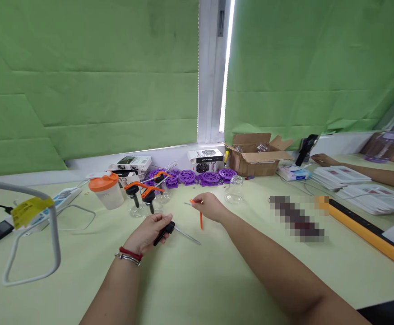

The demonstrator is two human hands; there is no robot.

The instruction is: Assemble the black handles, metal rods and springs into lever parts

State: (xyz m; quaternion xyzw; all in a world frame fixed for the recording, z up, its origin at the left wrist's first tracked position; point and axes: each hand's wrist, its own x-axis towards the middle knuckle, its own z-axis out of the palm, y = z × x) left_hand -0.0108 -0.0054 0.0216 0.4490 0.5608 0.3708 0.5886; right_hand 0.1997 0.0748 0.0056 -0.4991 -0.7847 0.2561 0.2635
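Fingers of the left hand [148, 234] close around a black pump head [165, 231] just above the table [197, 280], its thin dip tube [187, 236] running out to the right and a little toward the person. Thumb and fingertips of the right hand [210, 206] pinch an orange trigger piece [201, 220], which hangs pointing straight down, near the tube's far end

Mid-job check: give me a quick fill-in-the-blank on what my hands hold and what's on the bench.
1. The left hand holds a sprayer head whose colour is ____.
2. The right hand pinches a thin part coloured ____.
3. The round slotted discs lying in a row are ____.
4. The cardboard box has its flaps ____.
Missing words: black; orange; purple; open.
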